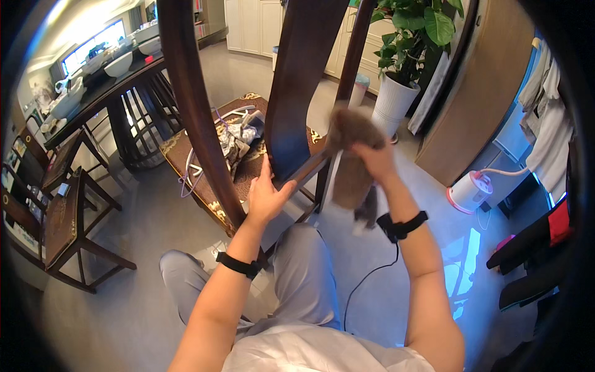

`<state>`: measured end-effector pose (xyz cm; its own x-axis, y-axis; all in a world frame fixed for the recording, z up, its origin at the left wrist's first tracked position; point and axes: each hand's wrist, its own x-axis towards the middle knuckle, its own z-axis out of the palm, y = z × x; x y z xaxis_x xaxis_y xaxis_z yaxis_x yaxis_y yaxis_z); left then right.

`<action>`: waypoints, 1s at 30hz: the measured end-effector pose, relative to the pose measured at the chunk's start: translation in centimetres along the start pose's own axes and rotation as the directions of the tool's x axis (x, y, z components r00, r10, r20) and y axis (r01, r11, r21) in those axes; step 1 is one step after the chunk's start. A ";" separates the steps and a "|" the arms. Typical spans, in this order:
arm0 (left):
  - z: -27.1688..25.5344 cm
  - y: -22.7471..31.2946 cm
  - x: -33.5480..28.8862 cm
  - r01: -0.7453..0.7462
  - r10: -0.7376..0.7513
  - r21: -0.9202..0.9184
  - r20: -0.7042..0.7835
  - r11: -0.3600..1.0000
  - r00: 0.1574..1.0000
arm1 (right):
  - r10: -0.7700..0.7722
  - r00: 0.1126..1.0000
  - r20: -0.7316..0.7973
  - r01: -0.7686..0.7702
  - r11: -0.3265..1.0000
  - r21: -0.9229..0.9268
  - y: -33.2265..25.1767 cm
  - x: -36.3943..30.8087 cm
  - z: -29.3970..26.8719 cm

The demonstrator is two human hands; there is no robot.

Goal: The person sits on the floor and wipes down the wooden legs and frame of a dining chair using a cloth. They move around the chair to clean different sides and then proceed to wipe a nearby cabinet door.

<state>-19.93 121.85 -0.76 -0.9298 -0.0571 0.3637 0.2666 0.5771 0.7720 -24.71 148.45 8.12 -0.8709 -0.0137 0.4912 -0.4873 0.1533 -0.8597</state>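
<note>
The right hand (374, 159) pinches the blurred brown cloth (352, 181), hanging long and downward just left of it, while the farther left hand (266, 197), thumb and forefinger spread, touches the chair back (299, 93).

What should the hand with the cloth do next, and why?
Perhaps slide the brown cloth along the chair rail toward the left hand: the right hand holds the cloth near the rail's right end, while the left hand is farther left.

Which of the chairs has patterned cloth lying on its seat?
The chair directly in front of the person, beside the left hand: patterned cloth lies on it. The chairs at the picture's left are farther away and show none.
</note>
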 end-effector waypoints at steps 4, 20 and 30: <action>-2.3 0.6 -0.1 0.099 -0.080 -0.233 0.092 0.967 0.993 | -0.719 0.648 -0.251 0.682 0.695 -0.229 -13.5 7.6 5.0; -0.3 -4.4 0.8 -0.069 0.073 -0.371 -0.005 0.926 0.997 | 0.170 0.957 0.237 -0.021 0.850 -0.526 8.1 -7.9 10.6; -1.1 0.7 -0.3 0.056 -0.056 -0.076 -0.001 0.996 0.998 | -0.198 0.963 0.184 0.268 0.783 -0.561 5.6 -2.5 11.2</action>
<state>-19.20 121.35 0.21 -0.9431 -0.0901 0.3202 0.2327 0.5092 0.8286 -25.96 138.25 0.45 -0.7540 -0.2253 0.6171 -0.5795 0.6705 -0.4633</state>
